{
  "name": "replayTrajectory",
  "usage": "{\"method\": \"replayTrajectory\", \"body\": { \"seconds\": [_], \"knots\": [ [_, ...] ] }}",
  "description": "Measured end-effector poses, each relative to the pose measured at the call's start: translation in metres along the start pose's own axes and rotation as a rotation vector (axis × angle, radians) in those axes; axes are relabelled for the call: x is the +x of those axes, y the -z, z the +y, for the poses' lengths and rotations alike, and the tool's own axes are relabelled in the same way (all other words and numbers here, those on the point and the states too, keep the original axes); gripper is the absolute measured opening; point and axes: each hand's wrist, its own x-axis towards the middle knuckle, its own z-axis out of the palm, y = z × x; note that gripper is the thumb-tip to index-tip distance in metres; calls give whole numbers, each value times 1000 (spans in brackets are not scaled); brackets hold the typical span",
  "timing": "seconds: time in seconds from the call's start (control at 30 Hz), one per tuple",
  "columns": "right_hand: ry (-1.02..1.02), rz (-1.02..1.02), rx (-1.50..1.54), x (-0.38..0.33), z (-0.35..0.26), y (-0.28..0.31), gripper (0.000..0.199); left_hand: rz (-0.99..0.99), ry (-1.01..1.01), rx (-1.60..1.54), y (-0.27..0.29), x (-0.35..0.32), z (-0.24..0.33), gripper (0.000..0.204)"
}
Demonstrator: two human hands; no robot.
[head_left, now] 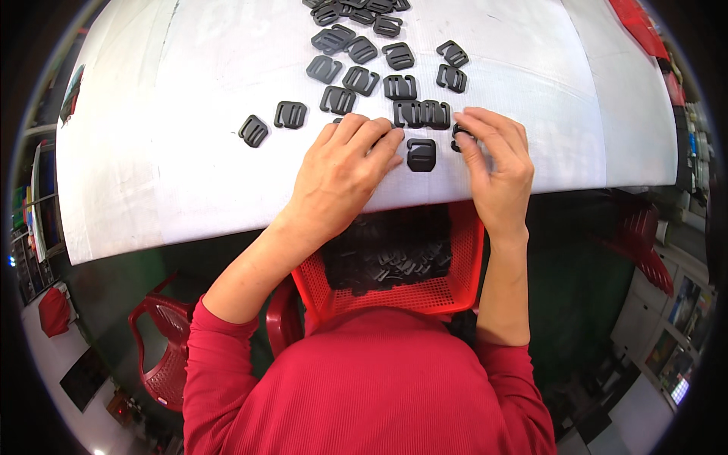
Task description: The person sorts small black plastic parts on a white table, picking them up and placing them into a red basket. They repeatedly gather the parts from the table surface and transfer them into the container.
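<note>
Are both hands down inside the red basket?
No, the left hand and right hand are both over the white table, among black buckles, with the basket below its near edge.

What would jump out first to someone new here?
Probably the bright red basket of dark pieces, by the near edge of the white table. Next, the left hand and right hand, among black buckles scattered on top. A red shirt fills the lower middle.

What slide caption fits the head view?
Left hand and right hand among slotted black buckles on a white tabletop, red basket below.
</note>
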Motion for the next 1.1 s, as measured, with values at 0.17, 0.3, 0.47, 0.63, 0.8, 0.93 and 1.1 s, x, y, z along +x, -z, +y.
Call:
{"method": "replayTrajectory", "body": {
  "seconds": [0.17,0.3,0.47,0.63,0.8,0.93,1.1],
  "knots": [
    [49,-143,-111,-3,6,12,31,-5,183,-196,5,2,4,25],
    [192,-31,-185,-6,9,4,24,-54,362,-348,13,5,5,25],
    [-177,29,2,0,13,7,16,198,421,-303,41,3,-14,24],
    [-95,43,-129,0,21,6,19,201,537,-3,56,-36,-46,33],
    [-11,9,-97,-8,8,-18,28,22,535,11,37,-55,-56,50],
    [64,-52,-37,3,-5,-37,34,-90,356,-8,16,-36,-40,58],
    [205,-168,11,18,-11,-46,37,-104,218,-20,0,-16,-23,59]
  ]
}}
